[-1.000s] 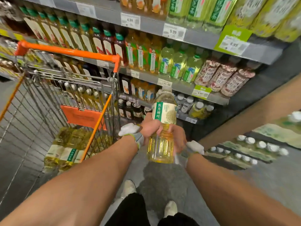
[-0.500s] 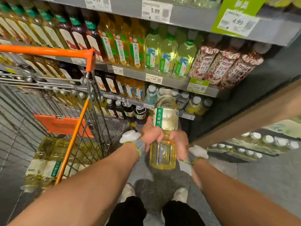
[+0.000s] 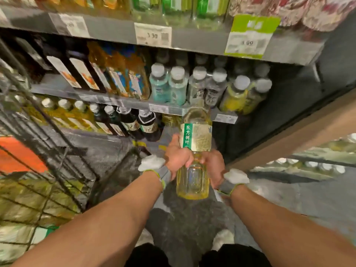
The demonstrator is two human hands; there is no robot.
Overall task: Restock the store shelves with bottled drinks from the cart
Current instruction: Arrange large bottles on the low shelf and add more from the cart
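Here we hold the bottle upright before us, above the floor; the left grip curls round its middle from the left, the right grip from the right; its top shows against a low shelf edge; the cart stands at our left, near the bottle.

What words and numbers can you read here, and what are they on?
"东方树叶": on the green strip of the label of the bottle being held.
"5.99", smeared: on the white price tag on the shelf edge.
Green price tag: number too blurred to read.
Left price tag, lower tags, shelf bottles: too blurred to read.
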